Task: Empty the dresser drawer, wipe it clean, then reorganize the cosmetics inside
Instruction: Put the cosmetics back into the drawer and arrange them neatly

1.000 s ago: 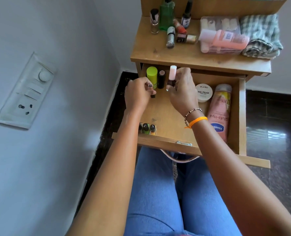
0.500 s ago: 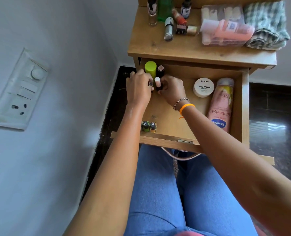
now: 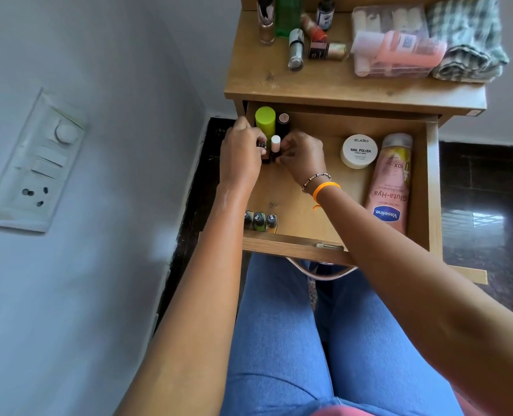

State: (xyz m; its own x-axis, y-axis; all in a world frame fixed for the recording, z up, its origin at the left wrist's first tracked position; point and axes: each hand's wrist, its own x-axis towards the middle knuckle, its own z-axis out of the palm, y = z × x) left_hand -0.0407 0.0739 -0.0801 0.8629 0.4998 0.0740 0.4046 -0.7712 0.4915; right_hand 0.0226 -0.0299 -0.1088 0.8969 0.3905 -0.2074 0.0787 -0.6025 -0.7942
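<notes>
Inside the open wooden drawer (image 3: 282, 202), both hands have lowered since a second ago. The right hand (image 3: 301, 156) pinches a white-capped pink bottle (image 3: 275, 144), now standing; the left hand (image 3: 241, 151) pinches a small dark bottle (image 3: 264, 151) just beside it.

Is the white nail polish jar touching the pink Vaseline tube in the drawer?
Apart. The head view shows a strip of bare drawer floor between the nail polish jar and the Vaseline tube.

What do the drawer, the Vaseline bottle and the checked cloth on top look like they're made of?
Drawer: wood or wood-look laminate, matte, with visible grain and knots. Vaseline bottle: likely glossy plastic, pink with a printed label. Checked cloth: soft woven fabric, folded and rumpled, green-and-white.
</notes>
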